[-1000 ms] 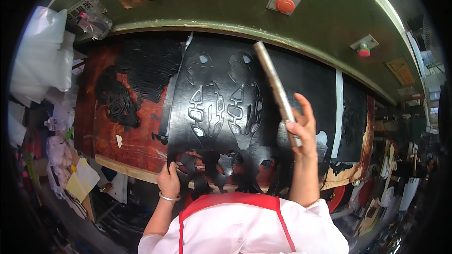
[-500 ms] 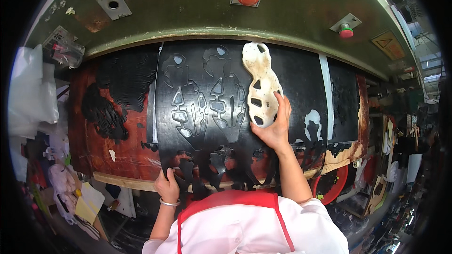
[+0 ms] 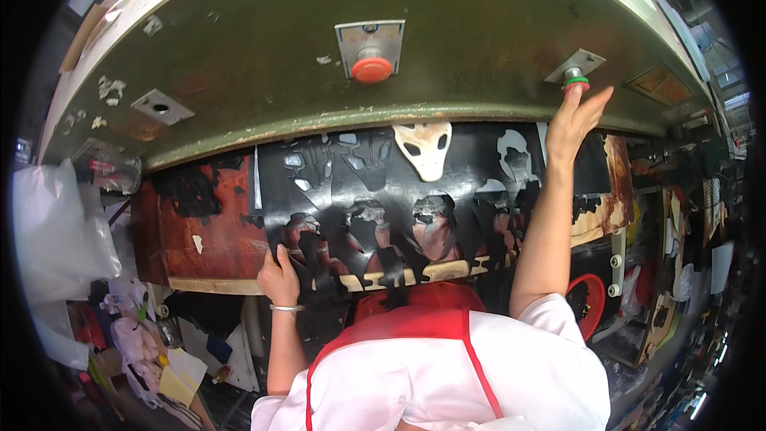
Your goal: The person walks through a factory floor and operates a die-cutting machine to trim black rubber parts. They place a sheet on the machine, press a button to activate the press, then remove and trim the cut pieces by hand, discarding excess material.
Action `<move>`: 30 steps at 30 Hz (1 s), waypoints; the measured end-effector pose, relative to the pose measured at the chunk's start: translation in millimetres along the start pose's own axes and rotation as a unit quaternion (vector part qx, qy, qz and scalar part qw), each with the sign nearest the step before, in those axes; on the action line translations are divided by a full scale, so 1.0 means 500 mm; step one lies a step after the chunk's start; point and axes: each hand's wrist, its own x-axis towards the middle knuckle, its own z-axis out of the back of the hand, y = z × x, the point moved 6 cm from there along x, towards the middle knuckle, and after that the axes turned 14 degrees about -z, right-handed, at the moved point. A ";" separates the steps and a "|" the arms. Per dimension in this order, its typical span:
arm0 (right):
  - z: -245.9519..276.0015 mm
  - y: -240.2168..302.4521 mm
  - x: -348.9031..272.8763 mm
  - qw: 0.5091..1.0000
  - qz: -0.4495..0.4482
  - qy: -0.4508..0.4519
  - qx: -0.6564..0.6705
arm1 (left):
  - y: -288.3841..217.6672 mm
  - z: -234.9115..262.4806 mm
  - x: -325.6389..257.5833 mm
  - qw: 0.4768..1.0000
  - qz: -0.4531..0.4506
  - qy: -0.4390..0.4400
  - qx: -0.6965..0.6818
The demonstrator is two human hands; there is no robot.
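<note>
My left hand [image 3: 279, 278] pinches the near left edge of a black rubber-like sheet [image 3: 335, 219], its thumb on top. The sheet is cut through with sole-shaped holes and hangs in ragged strips at the near edge. On it lies a cream, sole-shaped template with cut-out openings [image 3: 431, 164]; its far end is hidden under the green machine beam [image 3: 471, 48]. My right hand [image 3: 573, 124] is raised to the beam's right side, a finger or thumb against a red button with a green ring [image 3: 575, 83]. Its other fingers are stretched out, holding nothing.
A large red mushroom button [image 3: 372, 69] sits mid-beam. Black scraps [image 3: 187, 191] lie on the reddish board [image 3: 227, 247] at left. Clear plastic bags [image 3: 64, 215] hang farther left. A red tub [image 3: 589, 303] stands below the table at right.
My right hand has let go of the cream template and moved up right to the button. The beam now covers the template's far end. My left hand stays on the sheet's edge.
</note>
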 end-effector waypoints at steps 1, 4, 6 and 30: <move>-0.010 -0.001 0.027 0.999 0.013 -0.005 -0.033 | -0.002 -0.008 0.026 1.000 0.003 0.000 0.012; -0.049 -0.028 0.039 0.998 0.038 -0.036 -0.022 | -0.005 -0.031 0.102 1.000 0.000 -0.007 0.014; -0.061 -0.050 0.029 0.997 0.054 -0.055 0.010 | -0.014 -0.037 0.143 0.999 -0.038 -0.028 0.007; 0.263 -0.361 -0.221 0.955 -0.267 0.129 -0.008 | 0.030 0.021 -0.042 0.983 -0.025 -0.065 -0.171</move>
